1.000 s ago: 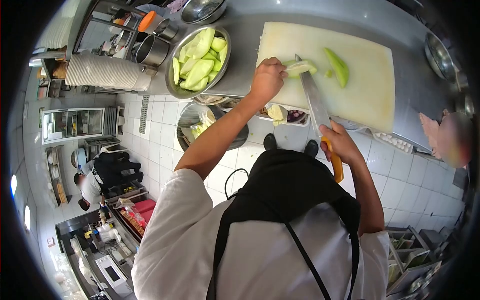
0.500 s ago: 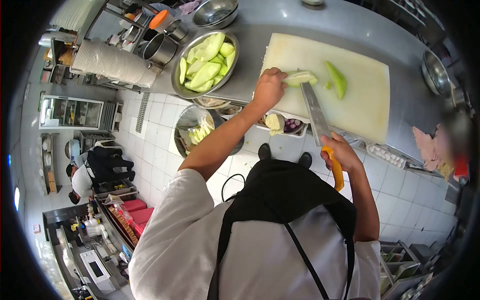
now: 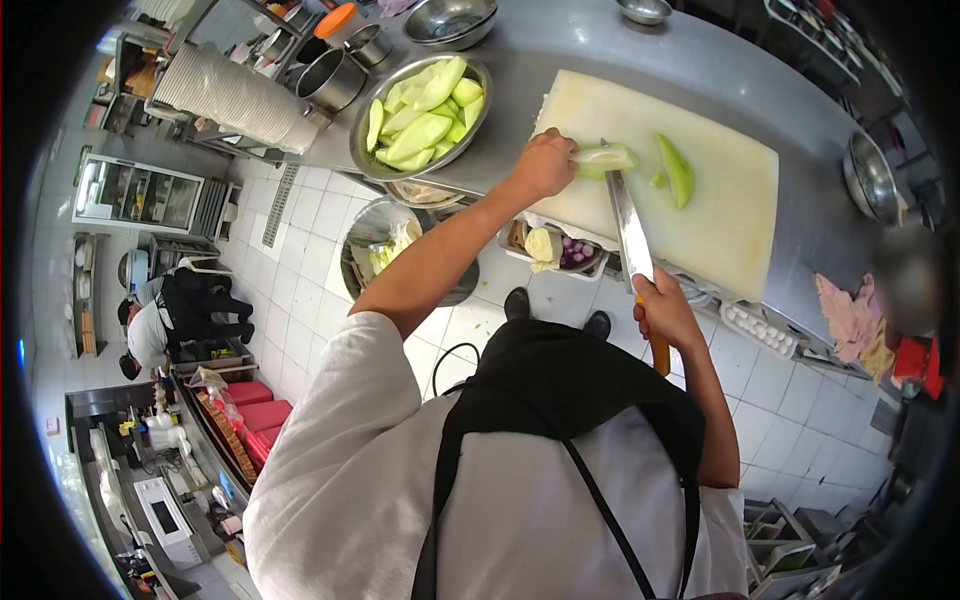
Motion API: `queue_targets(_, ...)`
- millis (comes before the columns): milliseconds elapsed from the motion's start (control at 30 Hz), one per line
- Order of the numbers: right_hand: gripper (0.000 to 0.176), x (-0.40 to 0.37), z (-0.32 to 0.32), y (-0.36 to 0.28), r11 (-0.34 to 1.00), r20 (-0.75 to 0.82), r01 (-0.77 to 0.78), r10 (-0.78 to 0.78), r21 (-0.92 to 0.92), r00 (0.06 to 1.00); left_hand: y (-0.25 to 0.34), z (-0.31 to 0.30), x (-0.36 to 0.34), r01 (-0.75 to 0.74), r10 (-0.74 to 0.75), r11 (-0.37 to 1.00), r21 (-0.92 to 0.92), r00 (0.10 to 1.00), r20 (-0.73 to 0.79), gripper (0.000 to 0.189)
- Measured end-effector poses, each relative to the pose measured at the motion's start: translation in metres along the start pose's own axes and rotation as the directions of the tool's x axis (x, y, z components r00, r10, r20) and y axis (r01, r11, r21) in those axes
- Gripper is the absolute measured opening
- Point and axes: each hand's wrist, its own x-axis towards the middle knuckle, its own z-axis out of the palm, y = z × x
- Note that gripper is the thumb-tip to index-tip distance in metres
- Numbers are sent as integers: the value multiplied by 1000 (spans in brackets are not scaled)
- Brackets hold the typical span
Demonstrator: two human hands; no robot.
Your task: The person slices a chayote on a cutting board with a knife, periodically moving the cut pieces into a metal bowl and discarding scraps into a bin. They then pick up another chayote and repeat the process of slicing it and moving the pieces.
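My left hand (image 3: 547,163) has its fingers closed on one end of a pale green vegetable wedge (image 3: 606,159), which lies on the white cutting board (image 3: 725,230). In my right hand (image 3: 665,308) is a large kitchen knife (image 3: 629,222) with an orange handle, gripped near the blade. The blade points away from me, and its front part overlaps the wedge. Just right of the blade lie another green wedge (image 3: 675,171) and a small offcut (image 3: 657,180). A steel bowl (image 3: 483,113) full of similar peeled pieces stands left of the board.
Below the counter's left edge, a bin (image 3: 352,262) holds pale peelings. Onions fill a tray (image 3: 590,270) under the board, with an egg carton (image 3: 757,330) farther right. A metal bowl (image 3: 868,178) stands at the right end. Another person (image 3: 160,322) bends over at far left.
My right hand has turned the knife slightly, so its handle points more straight toward me. The left hand stays on the wedge. The whole view has shifted a little.
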Motion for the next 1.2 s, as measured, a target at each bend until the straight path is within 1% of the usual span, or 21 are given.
queue_targets(100, 25, 10, 3, 8, 994, 63, 6, -13, 106, 998, 0, 0, 0, 5, -5, 1000, 3, 1000, 23, 28)
queue_targets(233, 24, 19, 12, 16, 994, 43, 40, -44, 98, 998, 4, 3, -3, 27, -27, 999, 27, 1000, 11, 28)
queue_targets(333, 24, 20, 18, 16, 996, -39, 83, -82, 42, 996, 11, 4, -8, 89, -90, 995, -40, 996, -12, 24)
queue_targets(367, 25, 22, 19, 18, 994, -43, 101, -100, 27, 994, 15, 6, -12, 112, -116, 991, -78, 992, -52, 23)
queue_targets(433, 25, 18, 20, 12, 996, -68, 90, -91, -20, 993, 19, 13, -16, 151, -172, 976, -154, 976, -133, 22)
queue_targets(533, 26, 8, 17, 3, 996, -102, 66, -72, -59, 992, 19, 18, -25, 227, -303, 915, -333, 933, -195, 26)
queue_targets(567, 26, 5, 15, -1, 996, -109, 59, -66, -70, 992, 16, 18, -28, 316, -434, 778, -543, 895, -101, 25)
queue_targets(600, 26, 2, 14, -3, 997, -130, 53, -60, -59, 990, 9, 18, -32, 388, -537, 584, -713, 844, 20, 25)
queue_targets(633, 26, 0, 11, -4, 998, -147, 46, -53, -49, 988, 3, 20, -38, 437, -603, 345, -831, 781, 161, 25)
queue_targets(733, 25, 3, 2, -3, 998, -198, 63, -65, -16, 978, -23, 33, -62, 347, -579, 163, -924, 792, 194, 22)
queue_targets(767, 25, 4, -1, -9, 997, -206, 75, -76, -10, 976, -26, 39, -65, 341, -604, 202, -918, 781, 157, 27)
queue_targets(800, 25, 5, -1, -15, 996, -217, 87, -86, -4, 972, -16, 34, -67, 313, -626, 430, -847, 779, -30, 29)
queue_targets(833, 24, 7, 1, -21, 998, -238, 65, -62, 5, 969, 7, 23, -71, 297, -602, 628, -719, 771, -207, 31)
queue_targets(867, 24, 10, 5, -22, 997, -245, 68, -58, 33, 968, 26, 20, -75, 286, -530, 789, -544, 764, -367, 33)
queue_targets(900, 24, 14, 9, -20, 996, -257, 72, -53, 62, 965, 38, 29, -79, 179, -373, 885, -430, 826, -423, 35)
queue_targets(933, 24, 19, 13, -18, 993, -267, 74, -47, 91, 963, 49, 39, -83, 64, -204, 950, -304, 867, -455, 37)
queue_targets(967, 24, 24, 15, -15, 986, -254, 122, -90, 113, 963, 55, 47, -89, -57, -28, 984, -171, 888, -458, 39)
queue_targets(1067, 24, 21, 18, -21, 980, -274, 149, -108, 135, 956, 56, 58, -85, -8, -84, 973, -232, 921, -381, 39)
queue_targets(1100, 23, 18, 18, -22, 975, -285, 159, -110, 156, 952, 55, 56, -87, -1, -96, 970, -244, 917, -387, 39)
queue_targets(1200, 23, 17, 10, -18, 969, -297, 166, -107, 181, 949, 54, 49, -97, 31, -91, 980, -195, 947, -308, 42)
